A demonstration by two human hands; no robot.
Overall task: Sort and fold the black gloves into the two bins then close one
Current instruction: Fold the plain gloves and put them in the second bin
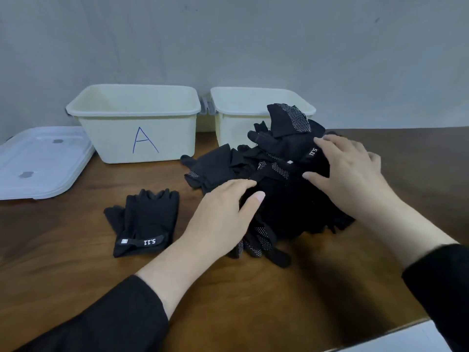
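Black gloves point(276, 184) sit in a big pile near the table's point(76, 262) back edge, just before our two bins point(137, 138), and we lay our left hand point(223, 214) and right hand point(352, 174) on them, fingers flat, likely to pick one.

My left hand point(223, 214) and right hand point(355, 174) rest flat on the glove pile point(279, 199), apparently gripping nothing; bin A point(137, 123) stands behind.
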